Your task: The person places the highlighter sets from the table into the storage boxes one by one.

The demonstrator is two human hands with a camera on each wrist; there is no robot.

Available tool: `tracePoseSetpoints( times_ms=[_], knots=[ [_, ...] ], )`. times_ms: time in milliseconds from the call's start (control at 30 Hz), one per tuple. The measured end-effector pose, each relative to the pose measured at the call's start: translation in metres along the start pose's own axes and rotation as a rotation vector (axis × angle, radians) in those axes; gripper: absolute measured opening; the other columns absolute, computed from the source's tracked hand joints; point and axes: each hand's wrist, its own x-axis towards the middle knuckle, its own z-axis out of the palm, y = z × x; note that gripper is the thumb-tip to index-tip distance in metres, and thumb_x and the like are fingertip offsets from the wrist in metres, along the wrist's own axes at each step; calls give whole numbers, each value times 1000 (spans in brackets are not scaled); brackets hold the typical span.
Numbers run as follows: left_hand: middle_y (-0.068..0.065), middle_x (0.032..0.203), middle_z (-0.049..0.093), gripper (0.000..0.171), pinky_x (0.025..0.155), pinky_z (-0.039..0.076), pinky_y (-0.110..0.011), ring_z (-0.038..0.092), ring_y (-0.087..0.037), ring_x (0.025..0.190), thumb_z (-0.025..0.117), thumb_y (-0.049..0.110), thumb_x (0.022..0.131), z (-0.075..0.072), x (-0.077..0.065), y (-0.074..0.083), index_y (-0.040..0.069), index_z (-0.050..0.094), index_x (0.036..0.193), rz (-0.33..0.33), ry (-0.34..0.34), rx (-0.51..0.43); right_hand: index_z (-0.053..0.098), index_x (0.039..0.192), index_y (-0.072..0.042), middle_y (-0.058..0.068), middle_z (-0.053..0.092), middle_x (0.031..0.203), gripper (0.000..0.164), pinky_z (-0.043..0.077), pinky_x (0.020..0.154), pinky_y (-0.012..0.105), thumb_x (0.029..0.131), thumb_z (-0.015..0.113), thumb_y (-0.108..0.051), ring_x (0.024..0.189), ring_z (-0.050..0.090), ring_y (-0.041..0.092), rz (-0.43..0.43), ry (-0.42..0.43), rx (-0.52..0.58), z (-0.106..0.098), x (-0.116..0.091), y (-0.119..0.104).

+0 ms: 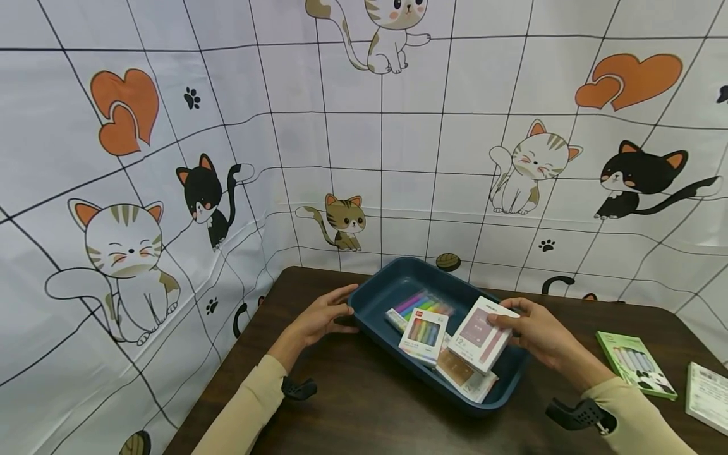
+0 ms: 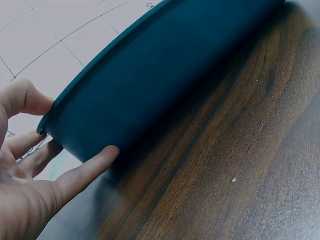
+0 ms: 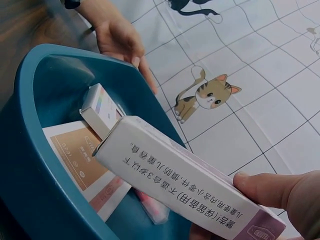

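My right hand [image 1: 537, 335] grips a white box with a mauve panel [image 1: 482, 333], thumb on one face, and holds it tilted over the dark blue plastic bin [image 1: 392, 278]. Printed Chinese text covers the narrow side of this box in the right wrist view. Spread fingers of my left hand [image 1: 321, 316] touch the bin's left end, at the rim and the outer wall. Inside the bin lie a small white box of coloured sticks [image 1: 423, 335], a brown and white box [image 1: 463, 373] partly hidden under the held one, and a clear pack of bright coloured pens [image 1: 418, 303].
To the right on the dark wooden table [image 1: 341, 404] lie a green box with a panda picture [image 1: 637, 364] and a white box [image 1: 708, 395]. A cat-print sheet [image 1: 409, 145] hangs behind the table and along its left side.
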Motion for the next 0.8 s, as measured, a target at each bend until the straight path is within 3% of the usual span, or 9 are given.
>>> tracePoseSetpoints(
  times_ms=[300, 433, 567, 667, 800],
  knots=[
    [-19, 157, 33, 68, 91, 53, -61, 54, -37, 121, 62, 2, 96, 0, -1, -2, 17, 38, 158, -3, 7, 3, 40, 130, 4, 23, 50, 122, 49, 57, 78, 41, 97, 72, -15, 93, 63, 27, 13, 9, -20, 2, -1, 2],
    [-18, 157, 33, 68, 91, 54, -60, 53, -38, 122, 62, 2, 96, 0, 0, -2, 17, 39, 158, -4, 5, 4, 46, 128, 3, 27, 51, 128, 54, 54, 80, 43, 93, 78, -23, 102, 59, 34, -46, 62, -232, 4, -6, -3],
    [-18, 157, 34, 68, 90, 54, -60, 53, -39, 122, 61, 2, 97, 0, 2, -2, 18, 39, 158, 2, 4, 11, 54, 128, 2, 29, 48, 141, 56, 48, 93, 58, 92, 78, -34, 123, 48, 47, -150, 145, -487, 6, -13, -11],
    [-18, 157, 34, 67, 90, 55, -60, 52, -39, 123, 61, 2, 97, -1, 2, -2, 18, 39, 158, 4, 7, 16, 56, 130, 1, 29, 47, 144, 54, 40, 100, 70, 95, 74, -35, 133, 41, 52, -193, 178, -530, 6, -16, -16],
    [-18, 158, 34, 67, 90, 54, -59, 52, -38, 124, 61, 2, 97, -1, 2, -1, 17, 38, 158, 0, 3, 15, 56, 132, 1, 28, 51, 141, 52, 39, 101, 71, 98, 70, -36, 132, 44, 51, -207, 200, -523, 5, -18, -19]
  ],
)
